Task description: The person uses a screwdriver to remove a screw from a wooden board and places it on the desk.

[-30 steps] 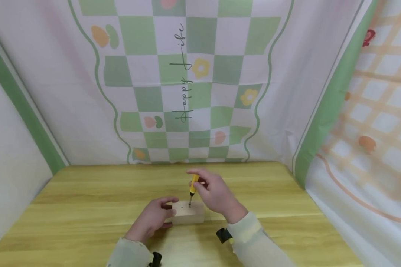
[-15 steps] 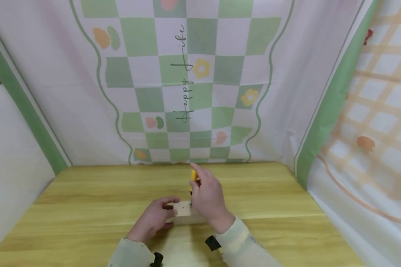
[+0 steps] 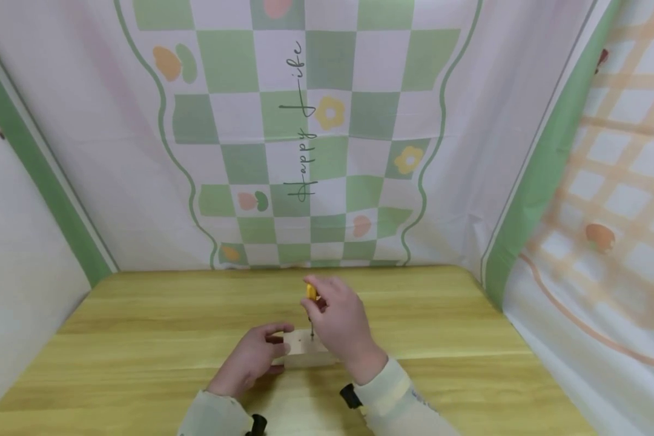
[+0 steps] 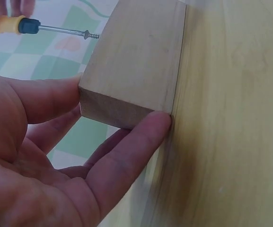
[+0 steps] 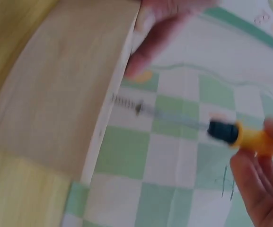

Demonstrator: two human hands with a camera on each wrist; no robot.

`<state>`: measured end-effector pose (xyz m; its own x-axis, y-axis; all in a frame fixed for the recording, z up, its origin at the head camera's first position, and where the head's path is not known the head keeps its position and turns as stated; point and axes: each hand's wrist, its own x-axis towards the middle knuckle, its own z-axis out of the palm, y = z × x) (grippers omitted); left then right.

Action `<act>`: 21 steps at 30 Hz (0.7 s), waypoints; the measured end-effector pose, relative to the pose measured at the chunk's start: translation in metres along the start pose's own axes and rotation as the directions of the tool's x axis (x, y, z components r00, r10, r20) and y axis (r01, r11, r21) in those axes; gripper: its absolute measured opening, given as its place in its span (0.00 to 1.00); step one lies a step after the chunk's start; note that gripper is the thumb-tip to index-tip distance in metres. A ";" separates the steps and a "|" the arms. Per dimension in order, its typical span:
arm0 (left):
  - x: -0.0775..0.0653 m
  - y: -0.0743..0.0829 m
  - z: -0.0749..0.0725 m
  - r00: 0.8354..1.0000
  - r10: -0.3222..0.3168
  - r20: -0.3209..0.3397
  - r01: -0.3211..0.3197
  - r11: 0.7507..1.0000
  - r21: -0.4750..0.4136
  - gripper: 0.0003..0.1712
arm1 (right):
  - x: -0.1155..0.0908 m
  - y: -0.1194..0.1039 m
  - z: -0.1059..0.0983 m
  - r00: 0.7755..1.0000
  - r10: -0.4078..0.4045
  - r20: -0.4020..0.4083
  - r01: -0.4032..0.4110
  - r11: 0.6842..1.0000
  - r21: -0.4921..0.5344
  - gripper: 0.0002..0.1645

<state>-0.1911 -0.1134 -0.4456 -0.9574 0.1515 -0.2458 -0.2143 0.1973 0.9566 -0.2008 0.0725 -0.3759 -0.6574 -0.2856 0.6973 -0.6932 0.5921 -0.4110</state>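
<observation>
My left hand (image 3: 249,358) grips the left end of a pale wooden block (image 4: 131,52) between thumb and fingers, and the block lies on the table. In the right wrist view, my right hand (image 5: 261,184) holds a screwdriver (image 5: 224,132) by its yellow handle, just above a dark collar. The metal shaft stands roughly upright over the block. At its tip a screw (image 5: 127,102) sits with its point at the block's top face and much of its thread showing. A small hole (image 3: 300,340) shows in that face, left of the screw. The block's right end is hidden behind my right hand in the head view.
The wood-grain table (image 3: 158,327) extends around both hands. A white and green checkered cloth (image 3: 327,200) hangs behind its far edge, with more patterned cloth (image 3: 594,254) at the right. Each wrist carries a dark camera (image 3: 351,396).
My right hand has turned and moved left, now covering the block's right end, and the screwdriver handle has shifted slightly left with it. The left hand keeps its hold on the block.
</observation>
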 end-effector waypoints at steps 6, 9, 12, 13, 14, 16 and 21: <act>0.000 0.000 0.000 1.000 0.002 0.000 -0.002 1.000 -0.001 0.25 | -0.001 -0.003 0.004 0.998 -0.039 -0.053 0.037 0.999 -0.039 0.19; 0.000 0.000 0.000 1.000 0.005 0.001 -0.005 1.000 0.004 0.24 | 0.001 0.005 -0.001 0.998 -0.029 0.046 0.026 0.998 0.064 0.20; 0.000 0.000 0.000 1.000 0.007 -0.003 -0.007 1.000 0.009 0.24 | 0.003 0.014 -0.009 0.985 0.009 0.175 -0.046 0.977 0.210 0.21; 0.000 0.000 0.001 1.000 0.006 -0.004 -0.006 1.000 0.009 0.24 | 0.004 0.017 -0.011 0.979 0.028 0.204 -0.079 0.967 0.244 0.22; -0.001 0.001 0.001 1.000 0.006 -0.005 -0.006 1.000 0.008 0.25 | 0.004 0.018 -0.012 0.974 0.047 0.222 -0.106 0.959 0.264 0.22; -0.001 0.001 0.001 1.000 0.004 -0.006 -0.004 1.000 0.011 0.25 | 0.003 0.018 -0.012 0.971 0.080 0.227 -0.143 0.950 0.276 0.22; -0.002 0.001 0.001 1.000 0.005 0.001 -0.005 1.000 0.010 0.25 | 0.000 0.009 -0.003 0.997 0.021 0.072 -0.028 0.995 0.093 0.20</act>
<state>-0.1895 -0.1128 -0.4444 -0.9583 0.1537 -0.2408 -0.2072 0.2064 0.9563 -0.2057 0.0799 -0.3779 -0.6917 -0.3267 0.6441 -0.6990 0.5272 -0.4833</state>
